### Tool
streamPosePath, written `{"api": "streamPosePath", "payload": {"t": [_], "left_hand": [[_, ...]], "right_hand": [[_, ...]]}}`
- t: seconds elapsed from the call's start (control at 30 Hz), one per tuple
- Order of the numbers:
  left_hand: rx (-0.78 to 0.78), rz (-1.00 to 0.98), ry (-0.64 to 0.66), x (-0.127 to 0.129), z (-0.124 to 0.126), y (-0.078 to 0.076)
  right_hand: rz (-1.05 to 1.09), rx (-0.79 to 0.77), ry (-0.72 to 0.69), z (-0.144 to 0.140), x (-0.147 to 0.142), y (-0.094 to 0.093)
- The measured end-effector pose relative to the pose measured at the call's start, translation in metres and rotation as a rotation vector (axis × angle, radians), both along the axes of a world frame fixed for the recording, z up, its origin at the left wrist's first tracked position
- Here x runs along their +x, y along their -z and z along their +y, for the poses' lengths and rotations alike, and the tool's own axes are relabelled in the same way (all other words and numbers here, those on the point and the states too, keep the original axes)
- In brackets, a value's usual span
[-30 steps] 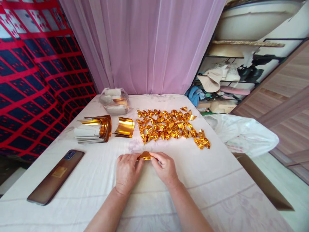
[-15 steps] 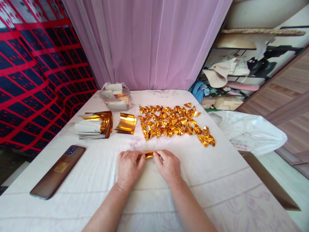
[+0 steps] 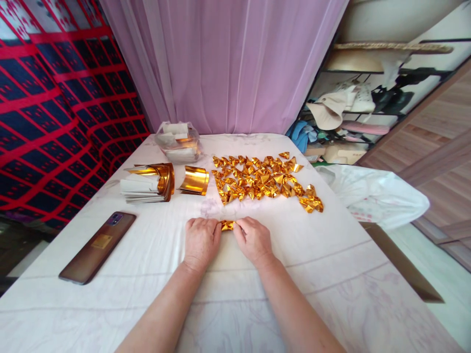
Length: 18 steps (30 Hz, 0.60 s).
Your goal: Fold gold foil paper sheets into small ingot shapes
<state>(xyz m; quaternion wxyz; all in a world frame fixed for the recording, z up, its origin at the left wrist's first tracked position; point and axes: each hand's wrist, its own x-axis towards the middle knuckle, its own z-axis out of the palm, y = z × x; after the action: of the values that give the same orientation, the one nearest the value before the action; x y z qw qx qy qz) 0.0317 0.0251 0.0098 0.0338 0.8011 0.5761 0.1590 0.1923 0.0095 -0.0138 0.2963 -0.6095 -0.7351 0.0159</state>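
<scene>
Folding step: left hand [image 3: 201, 239] and right hand [image 3: 253, 239] both pinch a gold foil piece [image 3: 227, 225] shut, just before the folded pile [image 3: 263, 182]; next needs a firm crease.

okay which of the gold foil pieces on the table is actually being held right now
The small gold piece pinched between the left hand and right hand. The folded pile and the curled sheet lie untouched farther back.

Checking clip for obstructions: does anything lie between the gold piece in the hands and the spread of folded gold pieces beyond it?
Nothing visible does. The gold piece is pinched between left hand and right hand; only bare white cloth separates it from the folded pieces.
</scene>
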Motion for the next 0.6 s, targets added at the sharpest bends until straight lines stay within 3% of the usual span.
{"api": "streamPosePath", "payload": {"t": [0.37, 0.6], "left_hand": [[-0.046, -0.031, -0.012, -0.001, 0.002, 0.0019], [-0.028, -0.067, 0.05, -0.0013, 0.0016, 0.0041]], "right_hand": [[-0.017, 0.041, 0.012, -0.0001, 0.0004, -0.0025], [0.021, 0.04, -0.041, 0.0, 0.0006, -0.0025]]}}
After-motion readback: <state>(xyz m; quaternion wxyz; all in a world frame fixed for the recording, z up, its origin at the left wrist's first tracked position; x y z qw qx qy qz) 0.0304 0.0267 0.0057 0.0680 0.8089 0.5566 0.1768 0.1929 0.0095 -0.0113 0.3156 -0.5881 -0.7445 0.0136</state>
